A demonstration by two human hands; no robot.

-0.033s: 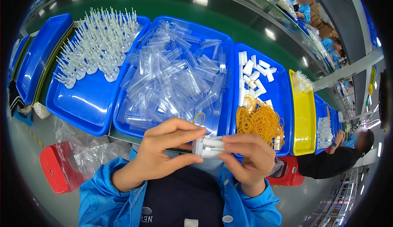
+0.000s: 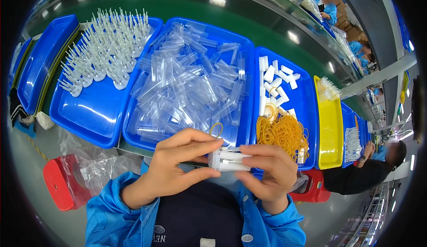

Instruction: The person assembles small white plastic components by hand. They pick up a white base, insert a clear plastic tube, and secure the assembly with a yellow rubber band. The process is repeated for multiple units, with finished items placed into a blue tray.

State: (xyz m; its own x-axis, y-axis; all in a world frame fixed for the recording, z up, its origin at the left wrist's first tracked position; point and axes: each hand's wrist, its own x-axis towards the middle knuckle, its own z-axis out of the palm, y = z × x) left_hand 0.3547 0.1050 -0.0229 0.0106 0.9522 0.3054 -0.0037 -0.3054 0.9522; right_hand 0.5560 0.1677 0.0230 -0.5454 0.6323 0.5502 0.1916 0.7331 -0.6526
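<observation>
My left hand (image 2: 178,167) and right hand (image 2: 271,171) both grip a small bundle of clear tubes with white caps (image 2: 229,160), held chest-high just in front of the bench (image 2: 133,148) edge; left thumb and fingers pinch the capped end, right fingers wrap the other end. Right behind the bundle: middle blue tray (image 2: 242,91) full of clear plastic sleeves (image 2: 187,87), one loose rubber band (image 2: 216,129) on them. Right blue tray (image 2: 309,109) holds a pile of yellow rubber bands (image 2: 282,131) and white caps (image 2: 275,80). Left blue tray (image 2: 93,118) has white spiked pieces (image 2: 104,46) standing upright. Yellow tray (image 2: 329,127) further right. Red stool (image 2: 60,182) with plastic bag (image 2: 100,167) lower left.
</observation>
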